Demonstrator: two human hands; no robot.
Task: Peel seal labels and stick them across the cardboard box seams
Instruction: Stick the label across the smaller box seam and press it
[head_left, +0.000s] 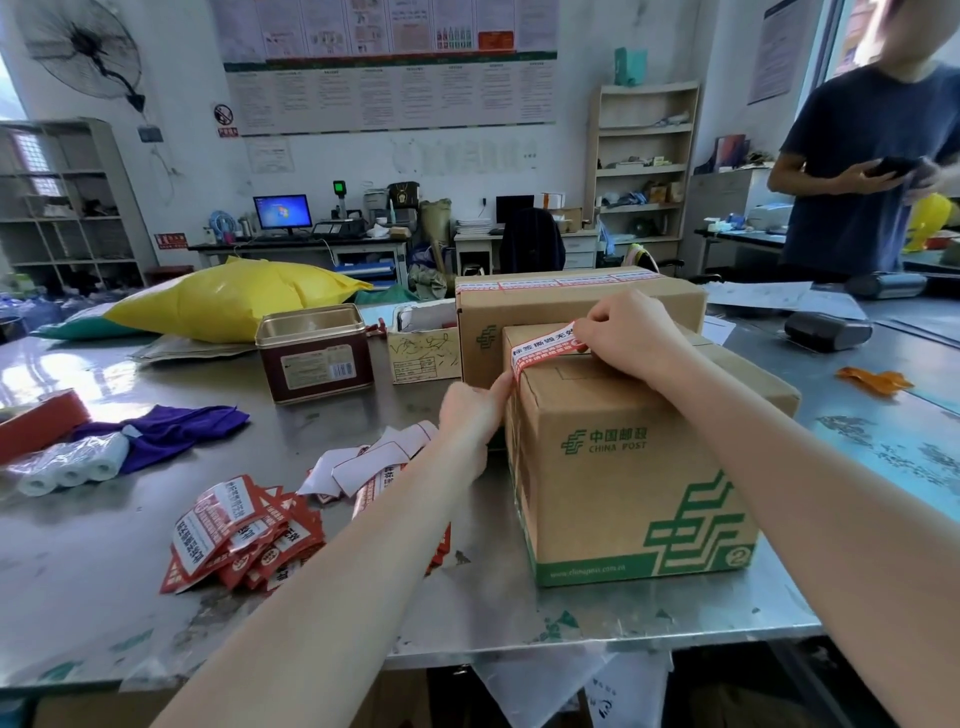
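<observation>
Box: the near cardboard box (639, 467) stands on the desk (104, 545), right of centre, hard against a larger box (566, 306) behind it
Label: a red-and-white seal label (540, 348) lies across the box's top near its far edge and bends over the left edge, so it bridges the seam there
Left hand: the left hand (470, 410) has its fingers curled, pinching the label's lower end against the box's left side, apparently to keep it taut
Right hand: the right hand (623, 332) rests on top, fingers bent, pressing the label's right end flat
Spare labels: a loose heap (244, 530) lies near left on the desk, within reach for the next seam; peeled backings (374, 457) lie just beyond it
Judgement: label mostly stuck; it needs smoothing down
</observation>
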